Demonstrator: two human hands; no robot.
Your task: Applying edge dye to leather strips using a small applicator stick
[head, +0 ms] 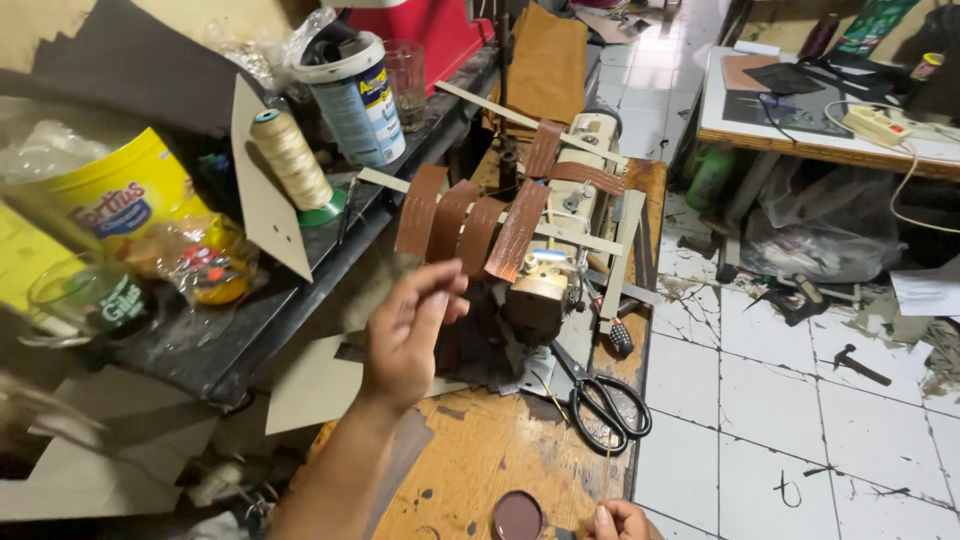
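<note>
While raised, left hand (405, 330) open, near leather strips (470, 225), touching nothing.

The right hand (622, 521) is cut off by the bottom edge — only fingertips show beside the round lid (517, 517), itself half cropped. The left hand (408, 335) is motion-blurred — its grip unclear.

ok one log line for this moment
left hand raised, open, near brown leather strips | right hand by round lid | scissors on table

brown leather strips (470, 225), draped over sewing machine (560, 250)
</note>
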